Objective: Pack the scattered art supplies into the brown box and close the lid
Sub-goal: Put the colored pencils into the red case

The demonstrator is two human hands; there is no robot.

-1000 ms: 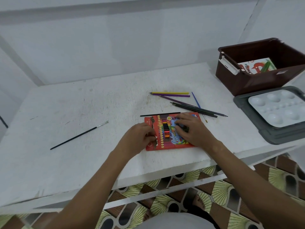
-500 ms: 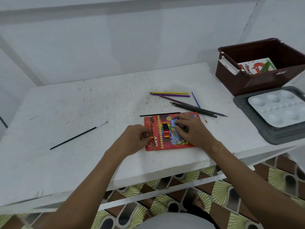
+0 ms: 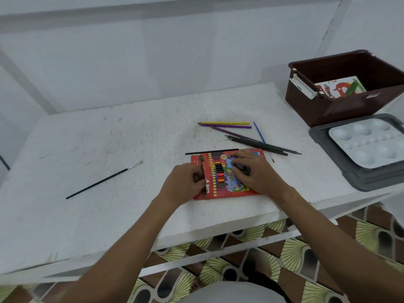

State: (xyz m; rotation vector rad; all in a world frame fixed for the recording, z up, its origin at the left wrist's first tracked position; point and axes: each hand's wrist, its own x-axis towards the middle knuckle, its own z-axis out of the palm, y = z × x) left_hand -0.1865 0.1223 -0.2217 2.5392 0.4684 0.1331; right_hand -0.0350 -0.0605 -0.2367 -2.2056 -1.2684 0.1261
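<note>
A red coloured-pencil pack (image 3: 219, 193) lies flat near the table's front edge. My left hand (image 3: 184, 184) pinches its left end with curled fingers. My right hand (image 3: 256, 172) presses down on the pack's right half. Loose coloured pencils lie just behind: a yellow one (image 3: 225, 123), a purple one (image 3: 227, 126) and several dark ones (image 3: 264, 146). A thin black brush (image 3: 211, 152) touches the pack's far edge, and a blue brush (image 3: 259, 132) crosses the pencils. The open brown box (image 3: 341, 108) stands at the far right with a pastels box (image 3: 337, 88) inside.
Another black brush (image 3: 104, 179) lies alone on the left of the white table (image 3: 87, 138). A grey lid (image 3: 360, 179) in front of the brown box carries a white paint palette (image 3: 369, 143). A wall runs close behind the table.
My left hand drew back slightly from the pack's left end, then closed in on it again. My right hand has stayed pressed on the pack.
</note>
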